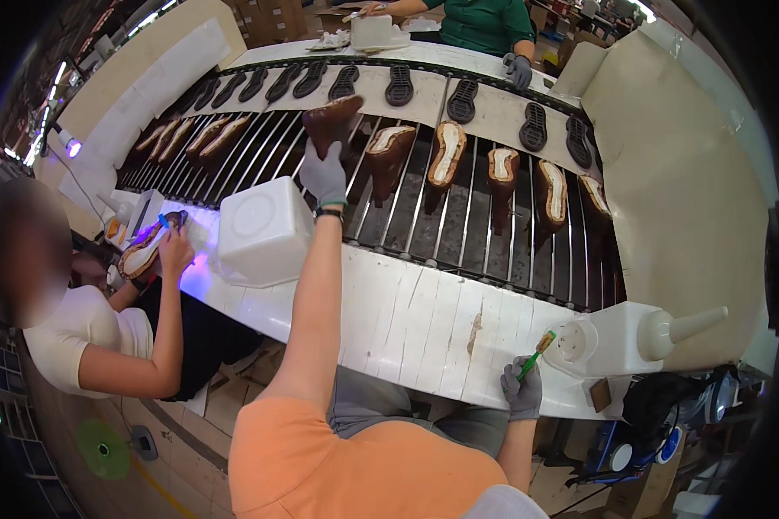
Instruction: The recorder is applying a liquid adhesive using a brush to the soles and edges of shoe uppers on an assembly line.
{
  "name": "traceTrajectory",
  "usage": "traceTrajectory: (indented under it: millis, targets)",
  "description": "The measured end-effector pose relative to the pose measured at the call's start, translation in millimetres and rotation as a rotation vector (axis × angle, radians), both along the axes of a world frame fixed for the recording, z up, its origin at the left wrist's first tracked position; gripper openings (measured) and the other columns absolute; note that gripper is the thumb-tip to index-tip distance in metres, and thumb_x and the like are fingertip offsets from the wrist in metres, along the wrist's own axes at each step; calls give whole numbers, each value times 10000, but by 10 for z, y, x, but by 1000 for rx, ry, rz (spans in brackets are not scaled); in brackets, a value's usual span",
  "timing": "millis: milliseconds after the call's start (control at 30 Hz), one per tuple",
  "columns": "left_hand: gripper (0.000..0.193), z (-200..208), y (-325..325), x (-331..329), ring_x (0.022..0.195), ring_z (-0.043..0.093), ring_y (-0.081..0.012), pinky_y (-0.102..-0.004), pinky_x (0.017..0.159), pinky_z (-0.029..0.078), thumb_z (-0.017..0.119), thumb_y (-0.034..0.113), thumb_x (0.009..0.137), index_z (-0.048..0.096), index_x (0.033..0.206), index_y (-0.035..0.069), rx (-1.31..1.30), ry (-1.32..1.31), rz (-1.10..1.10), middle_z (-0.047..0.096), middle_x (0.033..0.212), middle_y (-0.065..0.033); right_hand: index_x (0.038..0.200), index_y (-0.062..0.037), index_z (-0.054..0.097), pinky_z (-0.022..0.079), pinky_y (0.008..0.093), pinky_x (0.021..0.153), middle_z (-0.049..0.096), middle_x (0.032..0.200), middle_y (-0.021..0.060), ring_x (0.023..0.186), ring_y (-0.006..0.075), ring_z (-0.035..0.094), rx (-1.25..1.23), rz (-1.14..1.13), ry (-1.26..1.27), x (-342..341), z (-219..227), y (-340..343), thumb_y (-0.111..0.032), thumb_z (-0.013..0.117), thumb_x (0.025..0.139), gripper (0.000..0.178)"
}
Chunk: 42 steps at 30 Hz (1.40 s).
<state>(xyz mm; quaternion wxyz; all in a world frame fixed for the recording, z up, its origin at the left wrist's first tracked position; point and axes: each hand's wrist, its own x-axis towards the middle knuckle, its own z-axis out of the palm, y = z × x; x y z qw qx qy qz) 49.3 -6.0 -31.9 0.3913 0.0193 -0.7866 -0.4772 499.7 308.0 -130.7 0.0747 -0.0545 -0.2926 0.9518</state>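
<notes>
Stretched far forward over the rack, my left hand (324, 177) in a grey glove is closed on a brown shoe upper (329, 125), lifted and tilted. Near the front edge of the white table, my gloved right hand (522, 391) grips a green-handled brush (537, 353), its bristle end pointing up beside a white bottle (593, 339) lying on its side. More brown shoe uppers with pale undersides up lie along the bars, among them one upper (390, 149) just right of my left hand. Black soles (461, 101) stand in a row behind them.
A metal bar rack (485, 251) crosses ahead of the white table (415, 316). A white plastic container (264, 232) stands beside my left forearm. At the left, a co-worker (121, 337) holds a shoe upper and a blue tool. Another person in green (485, 26) is across the rack.
</notes>
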Motion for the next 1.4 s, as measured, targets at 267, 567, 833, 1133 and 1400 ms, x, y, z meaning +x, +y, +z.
traceTrajectory:
  millis: [267,567,833,1133,1400]
  targets:
    - [702,-817,-29,-662,1260,475,-476,-450,1063,405,513,52,850,216,1472,-83,366,-404,472,317,1470,-362,1031,-41,660,303,259,456,609,737,40,502,113,423,-18,-23,-49,19,-10,-11,-293,698,905,285]
    - [842,-933,1658,-54,1382,371,-412,-437,1123,336,689,399,865,289,1480,-14,-510,-167,-525,345,1490,-295,1038,-90,647,357,271,474,599,836,27,526,126,433,11,34,-28,16,-21,37,-310,617,955,238]
    - [641,-570,1711,-372,1018,649,-328,-415,911,503,805,388,648,619,1122,-1,-257,-418,-542,654,1101,-218,1136,36,618,425,242,536,625,814,68,605,136,524,17,-202,-217,131,183,-22,-241,747,848,420]
    - [614,273,635,2148,1193,537,-305,-391,1001,438,850,176,705,594,1253,70,-545,-88,-809,579,1287,-142,1047,-22,738,453,262,621,708,887,62,694,120,593,1205,-526,-857,633,1095,404,-162,726,820,267]
    - [815,-236,713,2869,1350,374,-384,-465,1115,309,739,320,804,358,1470,44,-648,-283,-753,365,1485,-223,994,-86,694,505,412,694,671,847,105,802,316,665,2154,-491,-1084,344,1069,417,-277,689,841,244]
